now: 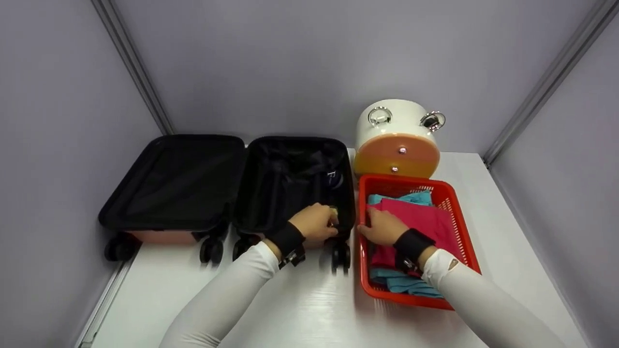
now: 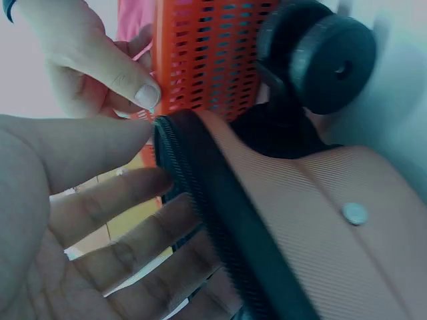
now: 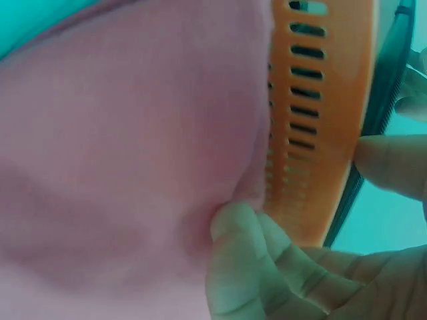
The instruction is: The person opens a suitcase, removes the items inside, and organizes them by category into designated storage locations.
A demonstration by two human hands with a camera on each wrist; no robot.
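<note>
Lying folded in the red basket (image 1: 464, 232), the pink garment (image 1: 425, 220) sits on top of teal cloth (image 1: 404, 285), and my right hand (image 1: 382, 227) rests on its left edge, just inside the basket's near-left wall. From the right wrist view I see my fingers (image 3: 247, 253) curled against the pink fabric right where it meets the slotted wall (image 3: 320, 120), thumb on the outer side of that wall; it looks like a pinch on the cloth's edge, though I cannot tell how firm.

My left hand (image 1: 316, 223) is at the near right corner of the open black suitcase (image 1: 295, 183), touching the basket's neighbour side. In the left wrist view my palm is spread, fingers (image 2: 120, 193) nearly straight and relaxed beside the zipper rim (image 2: 200, 193) of the salmon shell, holding nothing I can make out. A small pale object shows at my fingertips in the head view, too small to identify.

Beyond the basket stands a white and orange round case (image 1: 396, 140) with two metal rings. Everything rests on a white table (image 1: 300, 309), the suitcase wheels (image 1: 341, 253) pointing toward me
</note>
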